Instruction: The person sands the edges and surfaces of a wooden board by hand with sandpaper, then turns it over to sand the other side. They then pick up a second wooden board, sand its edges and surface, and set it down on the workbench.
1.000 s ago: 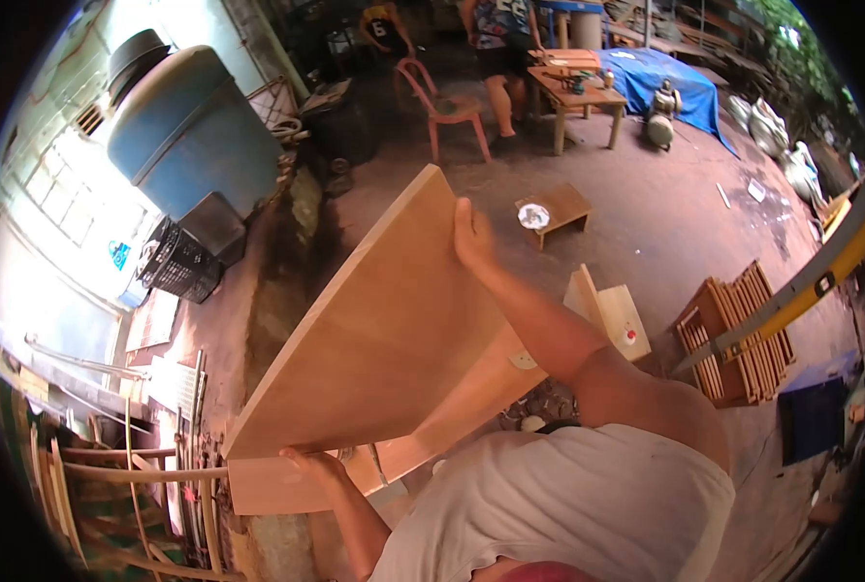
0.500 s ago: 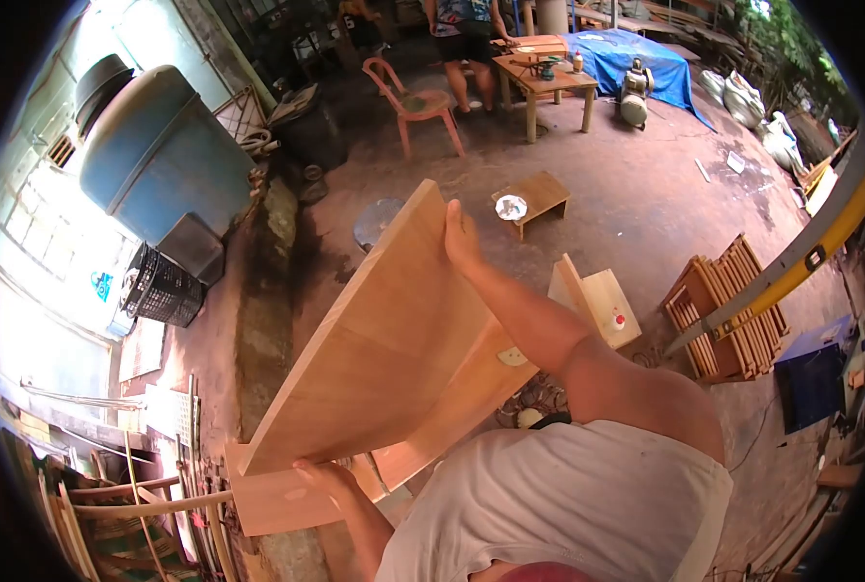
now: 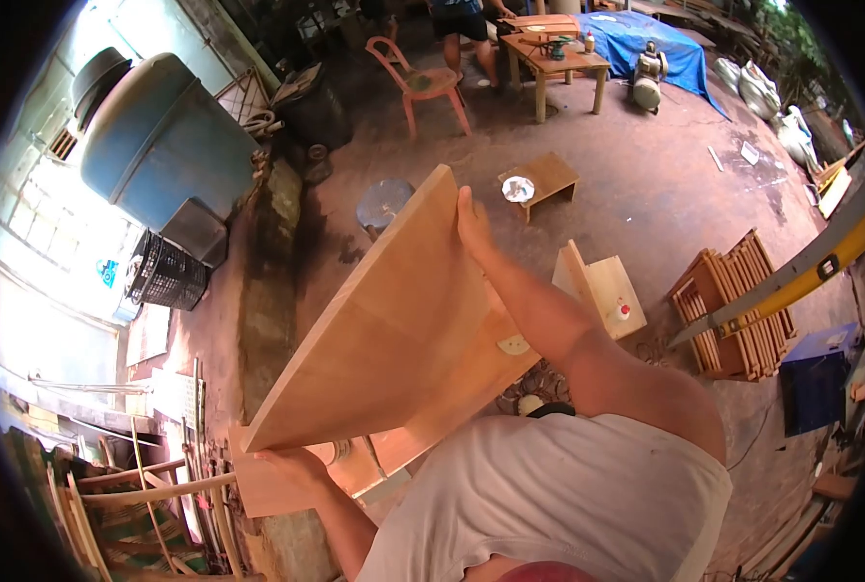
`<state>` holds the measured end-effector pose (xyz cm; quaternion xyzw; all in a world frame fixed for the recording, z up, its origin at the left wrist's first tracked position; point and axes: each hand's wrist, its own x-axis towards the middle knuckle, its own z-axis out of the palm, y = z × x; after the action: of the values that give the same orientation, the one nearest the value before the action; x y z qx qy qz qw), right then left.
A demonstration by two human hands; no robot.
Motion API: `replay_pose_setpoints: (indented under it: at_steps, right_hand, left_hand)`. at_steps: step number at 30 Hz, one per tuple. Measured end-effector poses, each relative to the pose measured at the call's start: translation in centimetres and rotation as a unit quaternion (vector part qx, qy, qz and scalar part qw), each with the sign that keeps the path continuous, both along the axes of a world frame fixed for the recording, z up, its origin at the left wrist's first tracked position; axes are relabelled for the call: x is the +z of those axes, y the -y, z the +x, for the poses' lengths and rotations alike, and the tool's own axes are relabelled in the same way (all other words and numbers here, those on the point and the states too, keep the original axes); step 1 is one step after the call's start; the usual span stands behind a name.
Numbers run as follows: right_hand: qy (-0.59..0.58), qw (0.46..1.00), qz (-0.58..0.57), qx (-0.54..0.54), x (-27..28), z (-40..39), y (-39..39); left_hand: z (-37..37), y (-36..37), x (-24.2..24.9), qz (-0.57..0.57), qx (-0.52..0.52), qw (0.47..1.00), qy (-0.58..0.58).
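Both the left hand (image 3: 295,468) and the right hand (image 3: 473,228) have their fingers closed on one wooden panel (image 3: 365,320), the left ones at its low near end, the right ones up on its far right edge. From where I'm standing, the panel slopes between the two grips. I'd let the left fingers bear the weight and the right ones only steady the tilt, with even pressure so the panel doesn't twist. Just below the left fingers lies a flat wooden piece (image 3: 263,490); whether it touches the panel I can't tell, so knuckles deserve care there. Right of the right fingers, past the right arm (image 3: 559,315), a red-capped bottle (image 3: 624,311) sits on a pale board (image 3: 607,276), worth giving room. Left of the right fingers, beyond the panel's edge, stands a round bluish stool (image 3: 384,202), best kept clear of.
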<state>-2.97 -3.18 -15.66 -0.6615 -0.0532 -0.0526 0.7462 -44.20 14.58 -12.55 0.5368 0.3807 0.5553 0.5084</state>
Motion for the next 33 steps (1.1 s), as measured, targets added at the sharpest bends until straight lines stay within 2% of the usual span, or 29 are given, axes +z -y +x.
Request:
replay_pose_setpoints:
  at_steps: [3,5,6,8,9,10,11,12,13,14,18,20,24,26,31,33]
  right_hand:
    - [-0.009,0.998,-0.043,0.045,-0.6,1.4,0.7]
    - [-0.01,0.992,-0.059,0.113,-1.2,2.4,0.6]
    - [-0.003,0.992,-0.056,0.116,0.1,2.3,0.6]
    - [0.1,0.977,0.084,0.167,2.3,1.8,0.8]
    - [0.104,0.977,0.087,0.167,2.5,2.3,0.6]
    - [0.069,0.969,0.131,0.199,2.6,3.1,0.5]
    - [0.033,0.957,0.171,0.231,3.1,3.5,0.5]
    - [0.036,0.957,0.17,0.231,3.6,3.9,0.7]
    - [0.021,0.941,0.195,0.275,3.9,4.3,1.0]
    - [0.005,0.923,0.219,0.317,4.3,4.4,1.3]
    - [-0.015,0.905,0.242,0.349,4.2,4.8,1.3]
    - [-0.015,0.905,0.238,0.353,3.8,4.9,1.4]
    - [-0.01,0.904,0.218,0.367,2.8,5.3,1.9]
    - [-0.01,0.905,0.21,0.371,2.0,5.1,2.3]
    - [-0.078,0.909,0.187,0.364,-2.2,5.1,2.4]
    - [-0.09,0.912,0.168,0.365,-2.2,4.8,2.9]
  left_hand:
    - [-0.5,-0.5,0.5,0.026,0.021,0.999,-0.039]
    - [-1.3,-1.4,0.7,0.048,0.062,0.979,-0.189]
    - [-1.3,-2.0,0.4,0.05,0.066,0.98,-0.182]
    - [-0.8,-2.6,0.1,0.116,0.113,0.977,-0.137]
    - [-0.5,-2.5,0.7,0.12,0.114,0.977,-0.134]
    - [-0.4,-2.3,1.4,0.108,0.033,0.994,-0.006]
    - [-0.1,-1.9,2.2,0.092,-0.05,0.987,0.12]
    - [0.0,-1.9,2.5,0.091,-0.05,0.987,0.123]
    - [0.1,-2.0,2.7,0.154,0.007,0.988,-0.012]
    - [0.2,-2.0,2.8,0.213,0.063,0.964,-0.148]
    - [0.2,-1.9,3.0,0.213,0.067,0.955,-0.196]
    - [0.1,-1.7,3.1,0.106,-0.002,0.994,0.022]
    - [-0.3,-1.3,2.8,0.12,-0.005,0.993,-0.012]
    - [-1.4,-3.1,1.3,0.101,-0.083,0.987,0.093]
    - [-2.6,-4.7,0.0,0.101,-0.133,0.981,0.099]
    - [-2.5,-4.4,0.1,0.106,-0.144,0.979,0.099]
